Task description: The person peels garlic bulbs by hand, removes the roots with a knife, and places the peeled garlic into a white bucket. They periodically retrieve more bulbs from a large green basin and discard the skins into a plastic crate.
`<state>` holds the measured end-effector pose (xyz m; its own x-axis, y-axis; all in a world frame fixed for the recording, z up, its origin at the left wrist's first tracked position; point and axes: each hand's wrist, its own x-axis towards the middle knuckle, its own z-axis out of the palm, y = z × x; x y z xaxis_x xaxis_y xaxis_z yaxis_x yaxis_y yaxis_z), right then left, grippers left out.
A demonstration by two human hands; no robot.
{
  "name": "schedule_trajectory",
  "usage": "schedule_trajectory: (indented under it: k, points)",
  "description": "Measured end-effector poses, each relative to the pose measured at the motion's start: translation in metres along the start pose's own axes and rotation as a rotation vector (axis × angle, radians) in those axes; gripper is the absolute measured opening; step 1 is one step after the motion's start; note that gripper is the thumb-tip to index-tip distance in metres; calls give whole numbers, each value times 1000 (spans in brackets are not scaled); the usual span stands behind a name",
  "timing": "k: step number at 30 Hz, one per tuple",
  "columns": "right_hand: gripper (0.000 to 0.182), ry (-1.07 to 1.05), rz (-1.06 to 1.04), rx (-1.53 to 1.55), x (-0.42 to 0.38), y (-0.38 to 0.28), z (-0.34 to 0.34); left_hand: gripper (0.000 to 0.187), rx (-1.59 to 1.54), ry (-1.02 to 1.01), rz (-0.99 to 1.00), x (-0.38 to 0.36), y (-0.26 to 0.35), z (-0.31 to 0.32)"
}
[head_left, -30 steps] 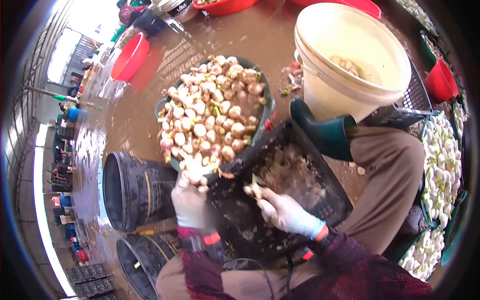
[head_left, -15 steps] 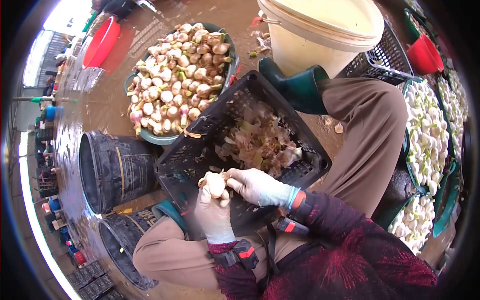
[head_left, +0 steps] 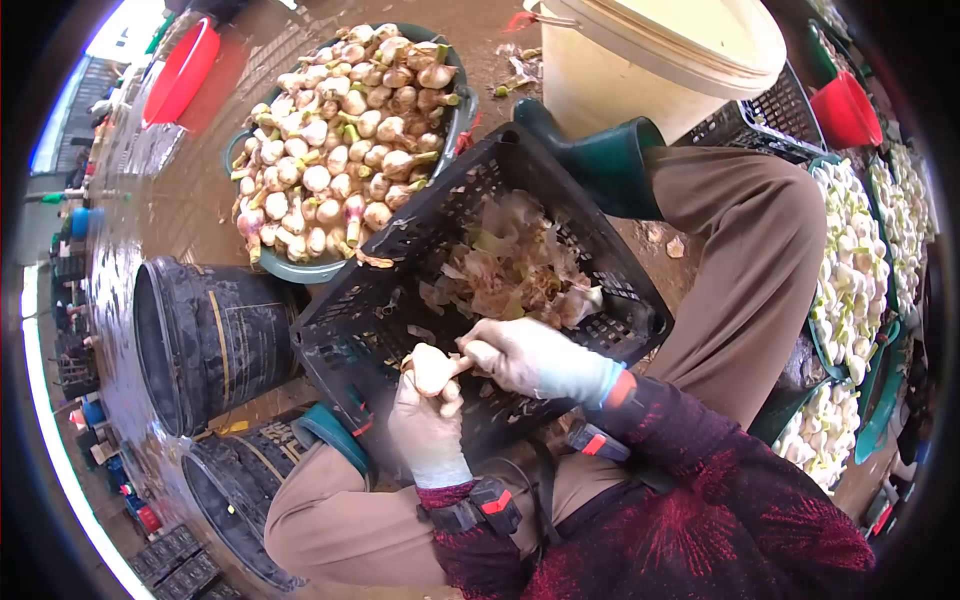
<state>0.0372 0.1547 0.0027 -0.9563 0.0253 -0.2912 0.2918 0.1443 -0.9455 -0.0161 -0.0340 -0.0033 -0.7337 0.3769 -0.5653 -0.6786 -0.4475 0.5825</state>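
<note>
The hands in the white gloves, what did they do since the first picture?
The left hand came away from the near edge of the tub to over the black crate, with a garlic bulb in its grip. The right hand came in beside it and now holds the bulb's stem. The tub, crate and cream bucket stayed put; only the view shifted.

The held bulb (head_left: 432, 369) is creamy white. The left hand (head_left: 428, 430) below it wears an off-white glove (head_left: 440, 455); the right hand (head_left: 530, 358) beside it wears another, its cuff (head_left: 603, 384) pale blue. Under the grip, the crate (head_left: 470, 190) is black and lattice-patterned, the skins (head_left: 510, 265) inside tan and pinkish. Beyond, to the left, a tub (head_left: 298, 272) is green, its piled bulbs (head_left: 316, 178) white and brown. Nearer the body, dark sleeves (head_left: 690, 440) are speckled magenta.
</note>
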Motion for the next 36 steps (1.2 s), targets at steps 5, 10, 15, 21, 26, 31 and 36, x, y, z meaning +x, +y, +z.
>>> schedule_trajectory:
  k: [5,10,15,21,26,31,36]
  points:
    - [22,126,-272,-345,2,-6,4,38,-18,31,-34,-3,-4,4]
    - [30,53,-24,-324,10,0,11,43,17,2,-6,-7,-6,17]
    - [32,54,61,-104,13,8,3,49,234,-25,101,-4,-3,31]
    - [29,77,87,79,18,18,6,40,459,84,185,6,-10,28]
    - [33,148,-88,-240,14,19,6,43,456,189,203,17,-23,21]
    - [28,-45,401,610,18,25,-2,47,309,140,260,10,-34,21]
    - [24,-42,197,260,19,24,-7,51,276,89,177,9,-19,34]
